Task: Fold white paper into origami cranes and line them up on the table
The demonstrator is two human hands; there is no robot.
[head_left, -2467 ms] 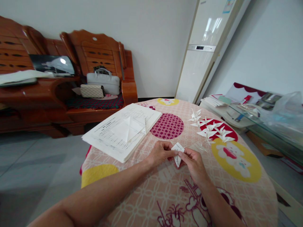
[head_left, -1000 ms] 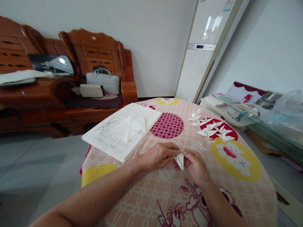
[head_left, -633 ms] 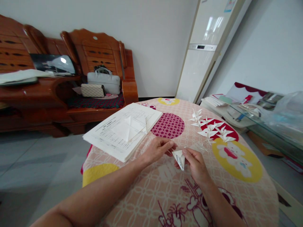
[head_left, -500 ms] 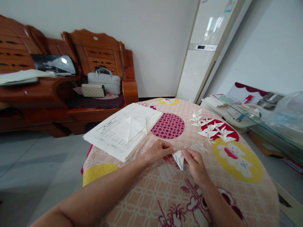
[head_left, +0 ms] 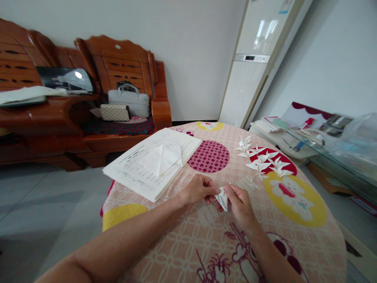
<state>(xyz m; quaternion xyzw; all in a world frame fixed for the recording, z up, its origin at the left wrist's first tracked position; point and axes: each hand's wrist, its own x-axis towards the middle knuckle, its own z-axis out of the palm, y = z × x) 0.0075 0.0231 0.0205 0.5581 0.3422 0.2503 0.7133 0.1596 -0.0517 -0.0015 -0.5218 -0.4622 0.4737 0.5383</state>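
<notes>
A small piece of folded paper [head_left: 221,199], white with printed text, tapers to a point toward me. My left hand [head_left: 203,189] pinches its upper left edge between thumb and fingers. On the other side, my right hand [head_left: 240,200] grips the upper right edge, thumb on top. Both hands hold the paper just over the patterned tablecloth [head_left: 176,243]; parts of it are hidden under the fingers. Several white paper cranes [head_left: 265,160] stand beyond my right hand. To the left lies a stack of printed sheets [head_left: 132,173], with a creased paper square [head_left: 160,160] on top.
Small clear scraps [head_left: 250,182] lie near the cranes. At the right is a glass shelf [head_left: 318,151] with papers and a plastic bag [head_left: 361,135]. Behind the table stand a wooden chair [head_left: 160,114] holding bags [head_left: 129,103] and a tall white cabinet-like appliance [head_left: 244,86].
The hands stay in nearly the same place, both still pinching the folded paper. Its top edge and my thumbs have shifted slightly. The view has moved a little.
</notes>
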